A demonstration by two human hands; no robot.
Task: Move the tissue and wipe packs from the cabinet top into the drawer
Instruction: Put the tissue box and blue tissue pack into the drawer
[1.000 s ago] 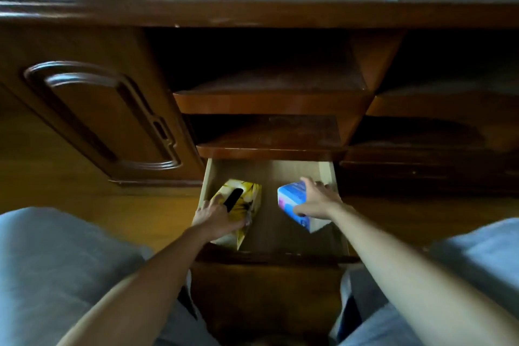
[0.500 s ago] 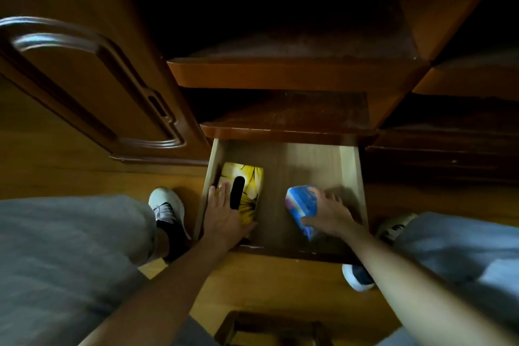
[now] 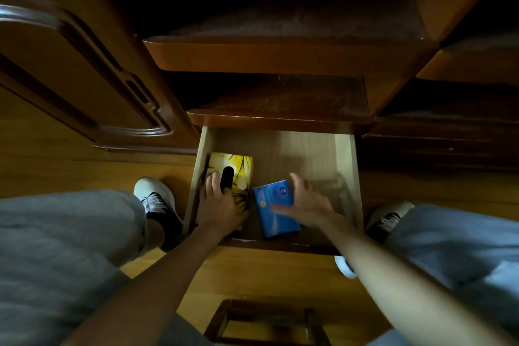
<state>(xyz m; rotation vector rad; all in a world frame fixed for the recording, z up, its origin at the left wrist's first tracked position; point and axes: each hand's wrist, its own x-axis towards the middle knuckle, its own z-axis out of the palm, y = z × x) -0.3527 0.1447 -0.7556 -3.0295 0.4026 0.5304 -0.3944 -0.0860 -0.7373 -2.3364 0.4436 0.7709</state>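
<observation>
A: Where are the packs?

B: Both lie in the open drawer (image 3: 344, 160). The yellow tissue box (image 3: 236, 168) sits against the drawer's left wall, and the blue wipe pack (image 3: 273, 205) lies flat near the drawer's front edge, just right of the box.

A: And the left hand (image 3: 217, 205)?

B: It lies flat on the yellow box, fingers spread beside the dark slot, not clamped round it.

A: The right hand (image 3: 306, 205)?

B: Blurred, fingers apart, at the right edge of the blue pack. I cannot tell whether it touches the pack.

A: Anything beside the drawer?

B: A white shoe (image 3: 153, 195) on the floor to the drawer's left, another shoe (image 3: 389, 216) to its right.
</observation>
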